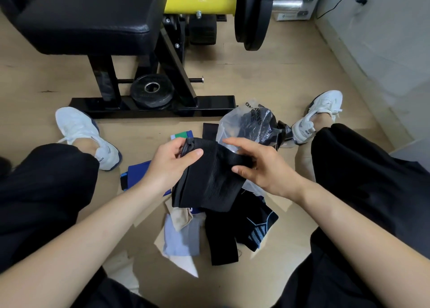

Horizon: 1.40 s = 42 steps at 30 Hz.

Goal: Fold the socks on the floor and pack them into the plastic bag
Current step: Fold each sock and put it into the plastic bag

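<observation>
I hold a black sock (206, 182) up above the floor between my knees. My left hand (173, 162) grips its upper left edge, thumb on top. My right hand (260, 165) pinches its upper right side, fingers curled over the fabric. Behind the sock lies a clear plastic bag (235, 123) with dark socks inside. Loose socks lie on the floor below: a black one with light blue pattern (252, 226), a pale blue one (181, 238), a beige one (179, 218) and a blue one (137, 174).
A black weight bench (93, 16) with a base bar (209, 105), a small weight plate (152, 90) and a large plate (252, 14) stands ahead. My white shoes (86, 135) (318, 114) flank the pile. A wall (384, 40) runs on the right.
</observation>
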Motion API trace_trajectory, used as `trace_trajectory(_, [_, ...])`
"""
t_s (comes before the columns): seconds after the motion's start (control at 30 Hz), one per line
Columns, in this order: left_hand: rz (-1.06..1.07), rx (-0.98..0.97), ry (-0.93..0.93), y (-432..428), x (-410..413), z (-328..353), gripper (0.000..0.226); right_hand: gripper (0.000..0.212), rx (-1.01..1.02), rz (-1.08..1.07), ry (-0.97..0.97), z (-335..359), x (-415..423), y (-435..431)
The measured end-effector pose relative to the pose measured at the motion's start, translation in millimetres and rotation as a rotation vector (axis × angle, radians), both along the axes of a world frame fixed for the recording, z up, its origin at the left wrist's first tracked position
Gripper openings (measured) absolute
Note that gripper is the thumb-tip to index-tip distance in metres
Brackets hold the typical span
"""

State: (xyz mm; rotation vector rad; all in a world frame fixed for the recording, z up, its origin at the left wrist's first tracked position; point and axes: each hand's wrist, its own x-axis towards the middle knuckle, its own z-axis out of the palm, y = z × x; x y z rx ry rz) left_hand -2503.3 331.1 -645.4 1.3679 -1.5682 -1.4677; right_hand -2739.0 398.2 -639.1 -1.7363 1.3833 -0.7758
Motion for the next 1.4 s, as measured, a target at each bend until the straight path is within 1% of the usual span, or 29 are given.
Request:
trace_trajectory(0.03, [0.016,-0.01,-0.005,1,0,-1,0.016,0.055,-0.011,0.026,0.007,3,2,1])
trace_trajectory(0.1, [0.038,-0.049,-0.028,2,0,-2,0.018,0.051,-0.031,0.051,0.056,5,5,3])
trace_trajectory(0.17, [0.039,-0.117,-0.085,2,0,-3,0.019,0.047,-0.007,0.009,0.097,2,8,2])
trace_trajectory(0.2, [0.038,-0.16,-0.119,3,-1,-3,0.017,0.047,0.026,-0.021,0.08,0,8,2])
trace_trajectory(0.23, [0.043,-0.206,-0.154,3,-2,-4,0.015,0.047,0.075,-0.052,0.024,-2,9,1])
trace_trajectory(0.27, [0.048,-0.251,-0.185,4,-2,-5,0.015,0.047,0.136,-0.085,-0.07,-3,10,1])
trace_trajectory(0.37, [0.026,-0.36,-0.261,7,-3,-5,0.029,0.047,0.273,-0.178,-0.376,-4,16,2])
trace_trajectory(0.43, [-0.045,-0.396,-0.274,10,-3,-6,0.038,0.048,0.293,-0.219,-0.468,-6,18,3])
trace_trajectory(0.5, [-0.148,-0.42,-0.24,14,-5,-6,0.044,0.046,0.314,-0.251,-0.545,-5,21,3])
trace_trajectory(0.57, [-0.216,-0.405,-0.167,20,-7,-9,0.052,0.041,0.337,-0.266,-0.615,0,22,3])
trace_trajectory(0.63, [-0.254,-0.367,-0.095,26,-10,-12,0.056,0.036,0.323,-0.264,-0.626,2,20,4])
trace_trajectory(0.7, [-0.319,-0.359,-0.05,29,-11,-12,0.049,0.033,0.297,-0.262,-0.623,2,19,5])
trace_trajectory(0.8, [-0.401,-0.349,-0.024,28,-11,-8,0.038,0.035,0.254,-0.242,-0.568,0,14,3])
trace_trajectory(0.87, [-0.381,-0.373,-0.02,25,-8,-6,0.03,0.039,0.219,-0.191,-0.512,-2,8,1])
trace_trajectory(0.93, [-0.335,-0.42,-0.048,19,-3,-6,0.027,0.043,0.21,-0.16,-0.479,0,2,-1])
trace_trajectory(0.97, [-0.342,-0.405,-0.065,16,0,-5,0.03,0.044,0.227,-0.146,-0.498,2,-1,-2])
trace_trajectory(1.0, [-0.381,-0.35,-0.07,14,2,-4,0.035,0.044,0.255,-0.127,-0.535,4,-3,-2])
trace_trajectory(1.1, [-0.558,-0.136,0.01,16,6,0,0.057,0.043,0.342,-0.068,-0.698,11,-9,-2])
trace_trajectory(1.17, [-0.622,-0.081,0.064,21,6,1,0.067,0.044,0.36,-0.049,-0.793,12,-10,-3])
trace_trajectory(1.23, [-0.644,-0.074,0.076,24,4,2,0.073,0.043,0.36,-0.093,-0.835,8,-8,-4])
trace_trajectory(1.3, [-0.567,-0.061,0.065,25,2,-3,0.074,0.037,0.338,-0.195,-0.778,-2,-5,-7])
trace_trajectory(1.33, [-0.499,-0.063,0.05,23,3,-7,0.073,0.034,0.298,-0.248,-0.679,-10,-6,-9])
trace_trajectory(1.4, [-0.362,-0.08,-0.019,16,9,-17,0.072,0.028,0.171,-0.303,-0.343,-31,-13,-16])
